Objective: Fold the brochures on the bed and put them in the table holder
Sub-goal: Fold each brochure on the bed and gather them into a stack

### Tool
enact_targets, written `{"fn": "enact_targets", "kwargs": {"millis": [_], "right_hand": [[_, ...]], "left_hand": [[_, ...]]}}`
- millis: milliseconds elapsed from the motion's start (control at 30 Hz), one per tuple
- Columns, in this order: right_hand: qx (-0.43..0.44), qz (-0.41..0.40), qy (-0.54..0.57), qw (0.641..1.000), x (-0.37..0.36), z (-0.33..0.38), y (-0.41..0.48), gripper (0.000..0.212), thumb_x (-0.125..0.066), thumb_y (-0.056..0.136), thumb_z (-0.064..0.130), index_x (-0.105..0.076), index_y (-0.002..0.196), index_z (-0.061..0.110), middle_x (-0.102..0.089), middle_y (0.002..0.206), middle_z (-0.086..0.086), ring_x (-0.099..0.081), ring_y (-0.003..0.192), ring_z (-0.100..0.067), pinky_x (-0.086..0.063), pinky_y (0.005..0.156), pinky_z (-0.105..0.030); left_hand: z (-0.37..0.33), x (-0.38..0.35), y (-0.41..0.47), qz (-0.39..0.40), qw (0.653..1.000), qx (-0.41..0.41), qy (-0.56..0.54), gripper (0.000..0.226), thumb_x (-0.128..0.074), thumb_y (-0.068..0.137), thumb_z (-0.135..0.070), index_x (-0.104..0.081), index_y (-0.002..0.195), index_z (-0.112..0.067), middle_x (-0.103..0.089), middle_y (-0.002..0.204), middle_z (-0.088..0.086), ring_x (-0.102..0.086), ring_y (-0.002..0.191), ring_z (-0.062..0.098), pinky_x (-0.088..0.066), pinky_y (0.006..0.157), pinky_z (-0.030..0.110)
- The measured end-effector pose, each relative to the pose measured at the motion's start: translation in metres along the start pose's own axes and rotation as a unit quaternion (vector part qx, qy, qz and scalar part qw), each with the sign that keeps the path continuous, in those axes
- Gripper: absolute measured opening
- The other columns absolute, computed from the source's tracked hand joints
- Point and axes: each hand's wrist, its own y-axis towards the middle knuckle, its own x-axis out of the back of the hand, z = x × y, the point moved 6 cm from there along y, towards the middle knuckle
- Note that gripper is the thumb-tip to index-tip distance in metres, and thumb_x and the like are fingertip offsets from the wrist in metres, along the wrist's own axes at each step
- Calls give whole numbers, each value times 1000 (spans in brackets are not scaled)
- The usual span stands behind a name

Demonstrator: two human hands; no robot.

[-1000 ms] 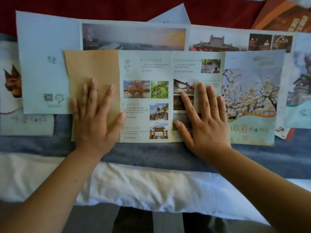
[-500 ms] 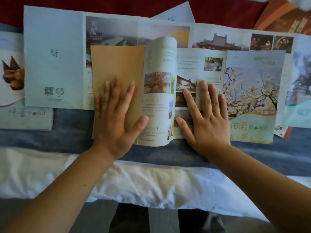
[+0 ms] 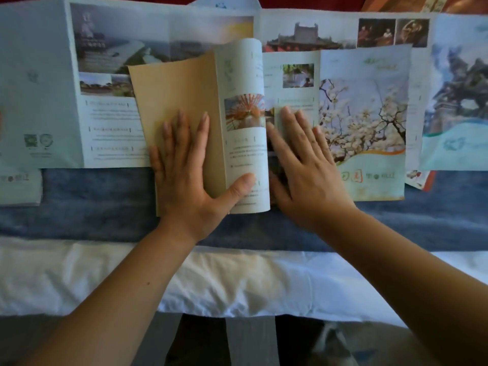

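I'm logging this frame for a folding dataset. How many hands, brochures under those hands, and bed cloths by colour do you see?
Hands: 2 (left hand, right hand)
Brochure under them: 1
Blue blanket: 1
White sheet: 1
Red cloth: 1
Total: 6
The other brochures overlap too much to count.

left hand (image 3: 184, 180) slid right, brochure (image 3: 179, 85) rolled farther over, fold nearing right hand (image 3: 303, 178)
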Motion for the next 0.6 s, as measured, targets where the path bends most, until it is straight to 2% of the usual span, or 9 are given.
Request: {"fn": "enact_targets", "kwargs": {"millis": [100, 200, 300, 433, 600], "right_hand": [[-73, -41, -34, 996, 19, -30, -13, 70, -30, 108, 55, -18, 166, 19, -4, 174, -12, 4, 160, -34, 2, 130, -50], [-120, -9, -64, 991, 27, -64, -25, 74, -23, 106, 64, -8, 167, 28, 4, 174, -11, 10, 160, -36, 4, 129, -52], [-102, 20, -76, 992, 23, -81, -31, 75, -18, 105, 68, 5, 166, 32, 13, 174, -8, 15, 159, -32, 5, 129, -51], [-92, 11, -61, 994, 17, -81, -30, 75, -16, 105, 67, 3, 167, 30, 11, 174, -7, 14, 160, -30, 7, 129, -48], [-98, 0, -11, 995, 23, -79, -31, 72, -25, 106, 63, -4, 167, 31, 9, 175, -3, 14, 160, -25, 8, 129, -43]], "left_hand": [[0, -2, 1, -4, 1000, 0, 21, 112, -32, 74, -96, -6, 164, -35, 6, 173, -1, 14, 158, 22, 13, 124, 55], [-1, -3, 1, -8, 999, 1, 36, 111, -33, 75, -95, -7, 164, -34, 6, 173, 0, 14, 158, 23, 12, 124, 56], [-4, -5, 0, -13, 998, 1, 56, 110, -38, 75, -91, -10, 164, -31, 4, 173, 3, 11, 158, 25, 11, 125, 55], [-14, -8, 0, -11, 998, -8, 56, 112, -31, 76, -95, -10, 164, -29, 3, 173, 4, 10, 159, 25, 10, 125, 54], [-39, -23, 2, -8, 998, -26, 50, 109, -30, 78, -94, -3, 164, -33, 4, 173, 1, 11, 159, 22, 9, 126, 53]]}}
